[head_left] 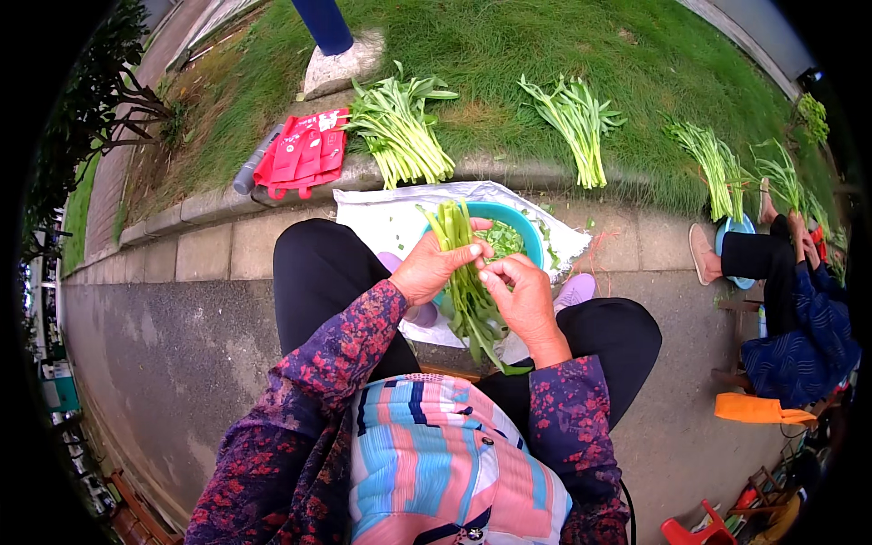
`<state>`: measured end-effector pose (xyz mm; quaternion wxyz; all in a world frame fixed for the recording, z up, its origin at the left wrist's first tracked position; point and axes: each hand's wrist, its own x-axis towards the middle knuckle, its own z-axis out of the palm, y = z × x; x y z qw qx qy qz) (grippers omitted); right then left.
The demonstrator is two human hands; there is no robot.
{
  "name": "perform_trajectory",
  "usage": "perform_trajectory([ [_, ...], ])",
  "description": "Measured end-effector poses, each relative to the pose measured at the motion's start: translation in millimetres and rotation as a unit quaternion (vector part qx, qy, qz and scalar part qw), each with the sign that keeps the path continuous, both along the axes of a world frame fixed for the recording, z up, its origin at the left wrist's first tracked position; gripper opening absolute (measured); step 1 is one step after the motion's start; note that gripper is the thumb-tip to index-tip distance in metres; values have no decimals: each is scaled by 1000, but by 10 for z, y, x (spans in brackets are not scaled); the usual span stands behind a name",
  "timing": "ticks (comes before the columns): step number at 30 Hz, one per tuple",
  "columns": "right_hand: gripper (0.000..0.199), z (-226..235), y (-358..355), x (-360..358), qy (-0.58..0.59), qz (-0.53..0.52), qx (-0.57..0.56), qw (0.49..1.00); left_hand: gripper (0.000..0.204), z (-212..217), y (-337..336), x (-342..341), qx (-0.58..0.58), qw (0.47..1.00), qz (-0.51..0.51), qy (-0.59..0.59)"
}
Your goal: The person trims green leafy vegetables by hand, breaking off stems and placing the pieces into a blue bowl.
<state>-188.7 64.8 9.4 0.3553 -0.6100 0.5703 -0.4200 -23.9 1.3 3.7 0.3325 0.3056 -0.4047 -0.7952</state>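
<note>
My left hand (429, 271) is wrapped round a bunch of water spinach (468, 304), its pale stems up and its leaves hanging towards my lap. Close by its right side, my right hand (525, 292) is closed in a pinch near the stems. Whatever lies between those fingertips is too small to make out. Beneath both hands is a turquoise basin (534, 238), partly hidden, with chopped green pieces (505, 240) inside. The basin rests on a white sack (568, 242) spread between my feet, with green scraps on it.
A large greens bundle (404, 136) and a smaller one (579, 132) lie along the kerb. Beside the first are a red bag (304, 150) and a grey bottle (257, 162). At right a seated person (795, 309) handles greens by a blue basin (734, 243). A blue post (324, 25) stands ahead.
</note>
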Motion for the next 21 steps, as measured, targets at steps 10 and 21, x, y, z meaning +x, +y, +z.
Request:
perform_trajectory([
  [10,9,224,22,-177,-99,-137,-54,984,53,108,61,-116,-413,856,-13,-311],
  [21,13,266,36,-198,-31,-79,-100,991,63,238,63,-61,-543,713,-57,-441],
])
